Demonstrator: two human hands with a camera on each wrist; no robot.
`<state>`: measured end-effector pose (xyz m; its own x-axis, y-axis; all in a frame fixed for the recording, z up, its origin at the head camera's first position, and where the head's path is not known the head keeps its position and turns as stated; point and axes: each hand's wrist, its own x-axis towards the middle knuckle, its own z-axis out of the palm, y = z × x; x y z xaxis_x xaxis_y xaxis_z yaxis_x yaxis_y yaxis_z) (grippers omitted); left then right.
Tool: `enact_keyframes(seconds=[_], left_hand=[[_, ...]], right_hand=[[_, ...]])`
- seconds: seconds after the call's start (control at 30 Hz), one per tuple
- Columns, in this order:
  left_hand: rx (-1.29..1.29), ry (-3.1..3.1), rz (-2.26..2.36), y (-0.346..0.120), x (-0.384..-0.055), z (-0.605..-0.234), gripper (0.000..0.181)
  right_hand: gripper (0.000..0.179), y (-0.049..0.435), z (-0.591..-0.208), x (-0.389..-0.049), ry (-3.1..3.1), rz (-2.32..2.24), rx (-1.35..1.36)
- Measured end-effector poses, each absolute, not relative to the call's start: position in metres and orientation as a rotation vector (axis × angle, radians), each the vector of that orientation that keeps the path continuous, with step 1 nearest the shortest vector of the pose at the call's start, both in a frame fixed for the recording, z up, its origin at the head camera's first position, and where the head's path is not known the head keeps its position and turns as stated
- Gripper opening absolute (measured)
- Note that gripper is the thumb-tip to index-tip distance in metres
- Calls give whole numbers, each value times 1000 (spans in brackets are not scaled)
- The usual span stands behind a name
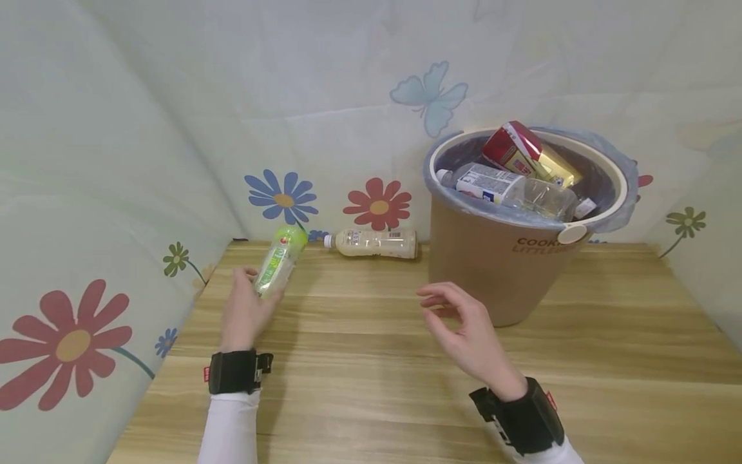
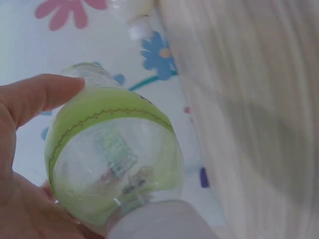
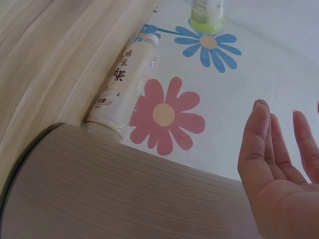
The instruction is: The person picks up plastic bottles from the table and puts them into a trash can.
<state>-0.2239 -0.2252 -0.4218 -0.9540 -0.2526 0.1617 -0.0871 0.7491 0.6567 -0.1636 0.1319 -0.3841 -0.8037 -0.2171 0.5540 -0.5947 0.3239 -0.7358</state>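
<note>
A clear plastic bottle with a green label is tilted above the left part of the table, gripped by my left hand. In the left wrist view the thumb lies against the bottle's green band, and the white cap end points at the camera. My right hand hovers in front of the bin with loosely bent fingers and holds nothing. A second bottle with a cream label lies on its side along the back edge, left of the bin.
A brown bin with a bluish liner stands at the back right. Inside it lie a clear bottle with a white label and a red and gold package. Flower-printed cloth walls the wooden table.
</note>
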Motion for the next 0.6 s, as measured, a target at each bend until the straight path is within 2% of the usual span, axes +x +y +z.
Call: enact_keyframes(seconds=[0.13, 0.4, 0.6], left_hand=[[121, -2636, -1110, -211, -221, -407, 68], [-315, -2482, -1329, -160, -211, -390, 58], [-597, -2393, -1751, -117, -201, -388, 50]], right_hand=[[31, 133, -384, -164, -2220, 1555, 725], [28, 136, -383, -163, -2196, 1662, 694], [42, 135, -380, -164, -2113, 1762, 692]])
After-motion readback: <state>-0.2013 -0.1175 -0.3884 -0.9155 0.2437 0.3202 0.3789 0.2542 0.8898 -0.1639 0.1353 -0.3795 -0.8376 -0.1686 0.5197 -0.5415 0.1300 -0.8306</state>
